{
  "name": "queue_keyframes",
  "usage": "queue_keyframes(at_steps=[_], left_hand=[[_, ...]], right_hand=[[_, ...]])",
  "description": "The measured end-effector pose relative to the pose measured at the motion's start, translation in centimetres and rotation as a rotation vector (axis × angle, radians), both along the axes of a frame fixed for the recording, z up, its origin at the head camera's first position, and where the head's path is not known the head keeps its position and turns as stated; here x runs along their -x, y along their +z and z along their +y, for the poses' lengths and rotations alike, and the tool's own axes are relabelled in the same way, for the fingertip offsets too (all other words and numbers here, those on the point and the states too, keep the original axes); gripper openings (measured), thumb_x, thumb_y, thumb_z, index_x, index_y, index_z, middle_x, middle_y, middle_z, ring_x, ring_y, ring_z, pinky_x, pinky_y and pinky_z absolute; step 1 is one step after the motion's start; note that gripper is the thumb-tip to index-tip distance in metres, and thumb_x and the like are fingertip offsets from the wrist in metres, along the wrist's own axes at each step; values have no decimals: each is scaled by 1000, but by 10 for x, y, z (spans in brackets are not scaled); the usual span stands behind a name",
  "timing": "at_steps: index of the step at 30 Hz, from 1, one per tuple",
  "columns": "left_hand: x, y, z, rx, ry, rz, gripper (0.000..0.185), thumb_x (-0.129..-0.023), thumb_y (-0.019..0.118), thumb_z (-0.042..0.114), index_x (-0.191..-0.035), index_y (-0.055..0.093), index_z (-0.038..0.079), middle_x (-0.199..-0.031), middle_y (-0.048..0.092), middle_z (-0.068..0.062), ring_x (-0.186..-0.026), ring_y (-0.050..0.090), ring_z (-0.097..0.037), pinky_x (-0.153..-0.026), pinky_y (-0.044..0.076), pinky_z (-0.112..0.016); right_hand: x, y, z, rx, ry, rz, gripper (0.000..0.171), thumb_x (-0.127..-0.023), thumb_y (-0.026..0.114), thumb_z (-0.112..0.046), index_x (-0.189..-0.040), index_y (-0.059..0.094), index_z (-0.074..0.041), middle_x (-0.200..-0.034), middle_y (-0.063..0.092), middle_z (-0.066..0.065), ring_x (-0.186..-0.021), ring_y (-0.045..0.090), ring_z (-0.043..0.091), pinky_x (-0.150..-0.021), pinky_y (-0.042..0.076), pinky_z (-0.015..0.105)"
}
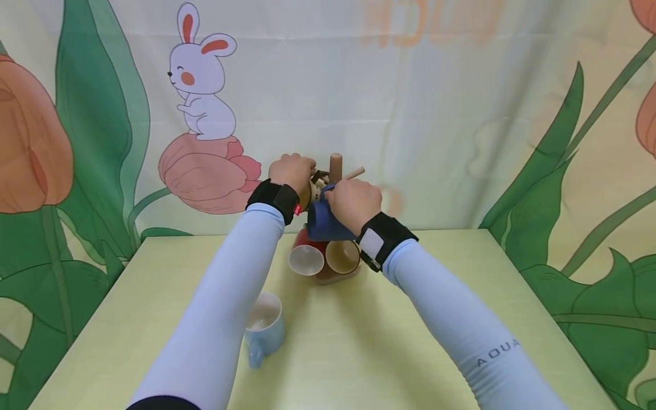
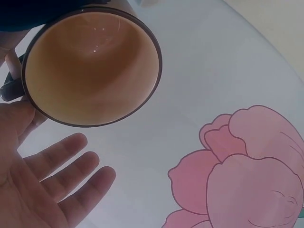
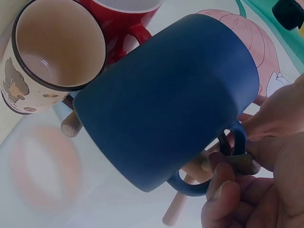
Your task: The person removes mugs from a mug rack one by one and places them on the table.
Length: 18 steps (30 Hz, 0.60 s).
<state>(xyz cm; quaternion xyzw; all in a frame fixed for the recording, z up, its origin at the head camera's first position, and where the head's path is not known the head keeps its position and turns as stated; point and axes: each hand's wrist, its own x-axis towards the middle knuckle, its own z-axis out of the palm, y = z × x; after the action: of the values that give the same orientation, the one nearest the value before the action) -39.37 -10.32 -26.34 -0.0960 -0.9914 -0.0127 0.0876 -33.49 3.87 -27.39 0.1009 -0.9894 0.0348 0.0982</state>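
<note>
My right hand [image 1: 355,204] grips the handle of a dark blue mug [image 3: 166,99], beside the tip of a wooden peg [image 3: 244,164]. The handle sits around that peg on a wooden mug rack [image 1: 335,166]. My left hand [image 2: 38,175] holds the dark handle of a cream mug [image 2: 90,71] with a dark rim; its thumb and index finger are at the handle, the other fingers spread. Below hang a red mug [image 1: 306,259] and another cream mug [image 3: 59,45] with a dark rim and printed pictures. The blue mug partly hides the rack.
A light blue mug [image 1: 265,329] stands upright on the pale yellow table [image 1: 410,341], near my left forearm. The rack's base [image 1: 335,279] rests towards the table's back edge. Behind hangs a printed cloth [image 1: 435,114] with a rabbit and tulips.
</note>
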Motion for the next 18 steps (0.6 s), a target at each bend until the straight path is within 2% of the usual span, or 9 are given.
queue_keyframes(at_steps=[9, 18], left_hand=[[0, 0, -3, -16, -6, 7, 28, -105, 50, 24, -123, 69, 14, -116, 67, -16, -106, 61, -36, -84, 54, -51], [-3, 4, -7, -19, -15, -4, 27, -104, 53, 24, -119, 71, 12, -114, 69, -14, -104, 64, -33, -83, 55, -48]], right_hand=[[5, 2, 10, 26, -3, -41, 46, -103, 48, -43, -79, 69, -9, -72, 63, 8, -65, 62, 25, -56, 52, 39], [10, 5, 15, 39, -10, -87, 44, -103, 48, -41, -84, 70, -9, -78, 65, 9, -70, 63, 26, -62, 54, 42]])
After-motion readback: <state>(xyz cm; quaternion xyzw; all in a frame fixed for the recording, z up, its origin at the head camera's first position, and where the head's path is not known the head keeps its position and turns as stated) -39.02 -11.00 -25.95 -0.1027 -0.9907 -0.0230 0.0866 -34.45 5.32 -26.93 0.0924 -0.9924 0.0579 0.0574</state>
